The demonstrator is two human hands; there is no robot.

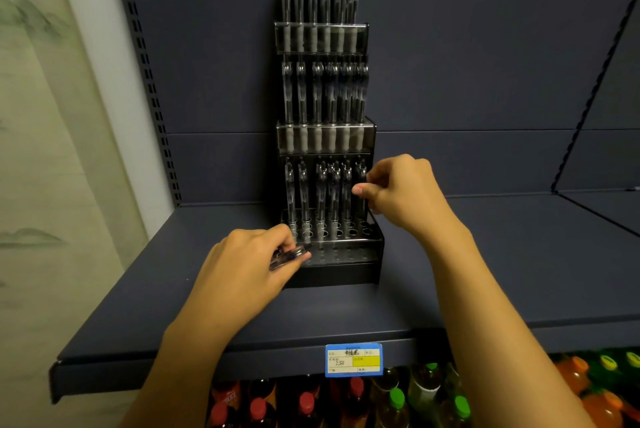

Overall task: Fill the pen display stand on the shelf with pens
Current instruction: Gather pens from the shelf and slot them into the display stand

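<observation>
Stand [341,268] has 3 tiers; left hand [249,265] grips 1 spare pen [292,254], right hand [398,195] pinches 1 slotted pen [361,174].

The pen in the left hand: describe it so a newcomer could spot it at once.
Start at the tall black pen display stand on the dark shelf, then look down to its lower left corner. There the left hand holds a clear-barrelled pen. It is the only pen lying nearly flat and outside the stand; all the others stand upright in the tiers.

Dim, even light, soft focus, wide-angle bending at edges
</observation>
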